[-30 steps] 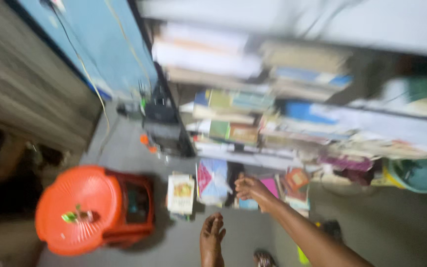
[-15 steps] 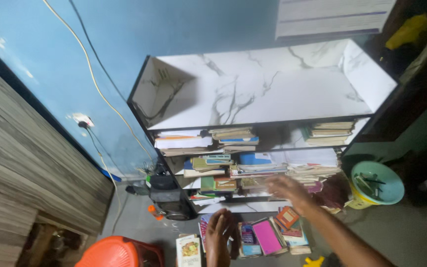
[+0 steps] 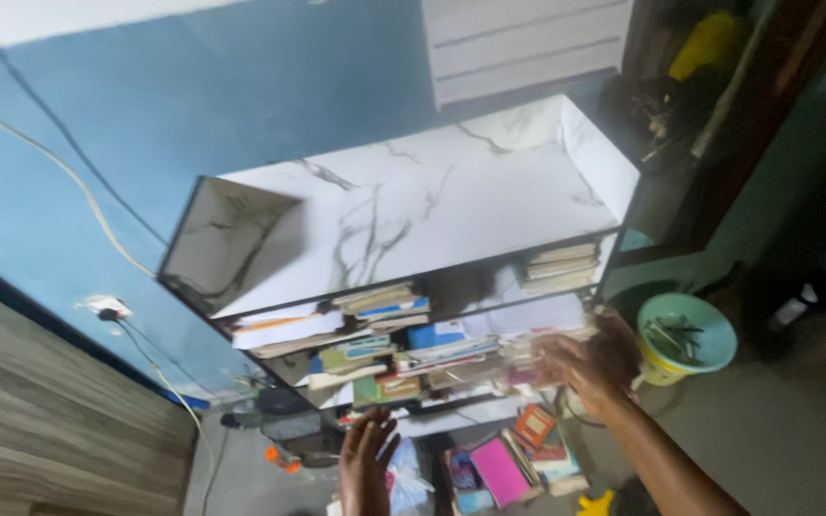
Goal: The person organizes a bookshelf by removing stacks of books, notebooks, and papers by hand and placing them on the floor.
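Shelf unit: white with grey marble veining, dark frame edges. Wall: blue, paler band at top. Bucket: teal rim, yellow body. Book on floor: bright pink cover. Stacked books: blue, green, white and orange. Cable: off-white.

wall: blue | shelf: marble-patterned | floor: grey
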